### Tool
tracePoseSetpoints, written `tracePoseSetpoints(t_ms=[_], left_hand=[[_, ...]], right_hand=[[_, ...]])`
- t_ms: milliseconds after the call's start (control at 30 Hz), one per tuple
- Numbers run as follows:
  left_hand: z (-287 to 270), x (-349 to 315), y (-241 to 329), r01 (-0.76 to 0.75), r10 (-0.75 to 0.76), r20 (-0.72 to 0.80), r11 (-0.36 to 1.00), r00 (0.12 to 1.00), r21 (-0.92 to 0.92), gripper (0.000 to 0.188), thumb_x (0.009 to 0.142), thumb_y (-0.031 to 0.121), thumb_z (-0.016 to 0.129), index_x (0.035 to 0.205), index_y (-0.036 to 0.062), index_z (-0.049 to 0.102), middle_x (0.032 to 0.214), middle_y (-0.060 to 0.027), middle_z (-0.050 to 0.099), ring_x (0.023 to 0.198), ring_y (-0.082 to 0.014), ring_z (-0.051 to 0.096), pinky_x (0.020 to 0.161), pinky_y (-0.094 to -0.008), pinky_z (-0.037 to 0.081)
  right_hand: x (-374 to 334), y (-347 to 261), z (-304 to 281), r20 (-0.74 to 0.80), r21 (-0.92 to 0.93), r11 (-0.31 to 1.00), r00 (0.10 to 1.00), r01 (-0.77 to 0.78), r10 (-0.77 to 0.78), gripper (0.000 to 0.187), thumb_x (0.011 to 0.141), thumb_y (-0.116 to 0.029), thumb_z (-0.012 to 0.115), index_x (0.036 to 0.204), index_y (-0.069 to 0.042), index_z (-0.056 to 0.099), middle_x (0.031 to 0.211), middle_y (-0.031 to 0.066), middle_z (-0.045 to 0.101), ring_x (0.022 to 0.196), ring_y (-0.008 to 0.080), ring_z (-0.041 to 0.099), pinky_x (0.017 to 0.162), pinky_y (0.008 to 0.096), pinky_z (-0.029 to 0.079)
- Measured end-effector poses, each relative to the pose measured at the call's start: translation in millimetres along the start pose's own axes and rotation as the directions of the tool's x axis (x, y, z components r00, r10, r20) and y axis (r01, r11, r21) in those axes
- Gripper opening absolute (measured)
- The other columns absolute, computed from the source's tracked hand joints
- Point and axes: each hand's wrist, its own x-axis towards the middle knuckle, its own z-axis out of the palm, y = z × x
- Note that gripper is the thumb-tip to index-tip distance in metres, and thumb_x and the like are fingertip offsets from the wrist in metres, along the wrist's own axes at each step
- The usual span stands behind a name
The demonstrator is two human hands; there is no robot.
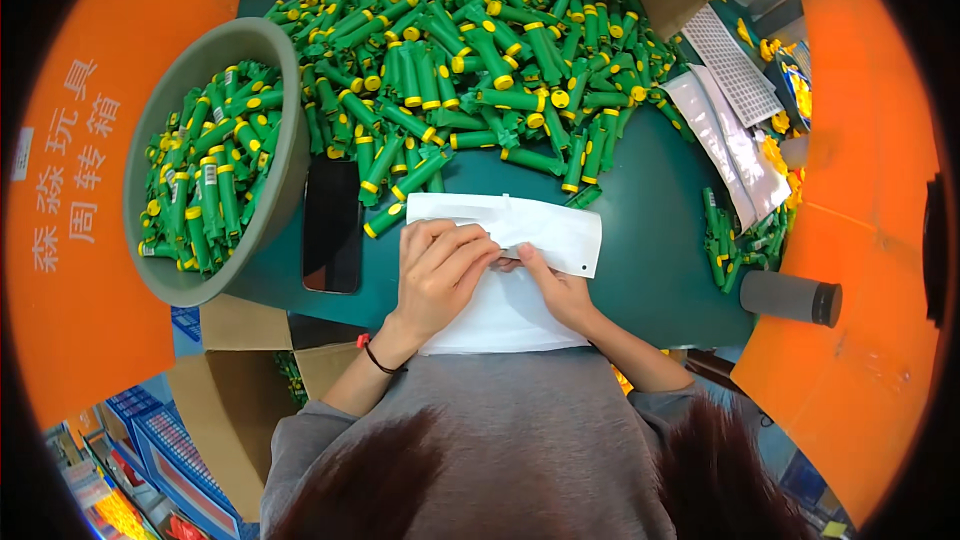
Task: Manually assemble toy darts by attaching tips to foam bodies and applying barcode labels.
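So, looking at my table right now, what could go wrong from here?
The white sheet, held in your left hand and right hand, might crease or tear if pulled hard. Loose green tubes lie right beside the black phone, so one could roll against it. The round basin holds many more tubes, so a hard bump might spill some.

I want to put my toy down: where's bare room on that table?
The largest bare patch of tabletop lies between the right hand and the gray cylindrical container; a narrow strip separates the left hand from the black smartphone. Farther back it's crowded with heaped green yellow-capped tubes.
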Motion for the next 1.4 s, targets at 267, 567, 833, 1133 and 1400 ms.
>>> tracePoseSetpoints(t_ms=[267, 567, 833, 1133, 1400], left_hand=[[9, 11, -4, 0.015, 0.002, 0.082, 0.978, 0.997, -0.208, 0.020, 0.073, 0.001, 0.077, 0.089, 0.0068, 0.067, 0.096, -0.0034, 0.067, 0.091, -0.0245, 0.055, 0.080, -0.0340, 0.043], [27, -6, 1, 0.209, -0.239, -0.035, 0.907, 0.970, -0.367, 0.012, 0.081, -0.003, 0.072, 0.089, 0.0024, 0.065, 0.095, -0.0061, 0.066, 0.090, -0.0192, 0.054, 0.077, -0.0288, 0.044], [28, -12, 1, 0.292, -0.359, -0.121, 0.879, 0.925, -0.377, 0.012, 0.080, -0.002, 0.073, 0.089, 0.0030, 0.065, 0.094, -0.0056, 0.066, 0.086, -0.0182, 0.054, 0.068, -0.0258, 0.044], [27, -3, 1, 0.174, -0.259, -0.221, 0.923, 0.940, -0.342, 0.014, 0.077, -0.001, 0.075, 0.088, 0.0047, 0.067, 0.093, -0.0036, 0.067, 0.085, -0.0196, 0.055, 0.067, -0.0281, 0.044], [25, -8, -2, 0.195, -0.290, -0.161, 0.877, 0.943, -0.440, 0.015, 0.078, 0.000, 0.074, 0.089, 0.0051, 0.066, 0.097, -0.0047, 0.067, 0.087, -0.0213, 0.056, 0.075, -0.0310, 0.044]], right_hand=[[11, -31, -18, -0.027, 0.163, 0.979, 0.991, -0.125, 0.131, 0.032, 0.100, -0.026, 0.059, 0.090, 0.003, 0.070, 0.082, 0.0066, 0.071, 0.080, 0.0123, 0.066, 0.073, 0.0266, 0.052], [83, -106, -189, -0.121, -0.956, 0.293, 0.914, -0.003, -0.387, 0.029, 0.087, -0.017, 0.070, 0.108, 0.003, 0.064, 0.105, 0.0185, 0.067, 0.092, 0.0304, 0.068, 0.079, 0.0377, 0.054], [139, -76, -220, 0.011, -1.000, 0.016, 0.941, 0.017, -0.338, 0.037, 0.083, -0.011, 0.070, 0.117, -0.007, 0.056, 0.111, 0.0173, 0.058, 0.095, 0.0423, 0.063, 0.075, 0.0493, 0.053], [146, -53, -228, -0.099, -0.904, -0.372, 0.950, -0.210, -0.296, 0.018, 0.085, -0.002, 0.055, 0.102, 0.000, 0.059, 0.099, 0.0182, 0.059, 0.082, 0.0341, 0.069, 0.067, 0.0459, 0.057], [107, -101, -176, -0.017, -0.973, 0.219, 0.919, 0.076, -0.394, 0.018, 0.085, -0.003, 0.066, 0.102, 0.003, 0.063, 0.107, 0.0152, 0.062, 0.076, 0.0244, 0.066, 0.067, 0.0335, 0.053]])
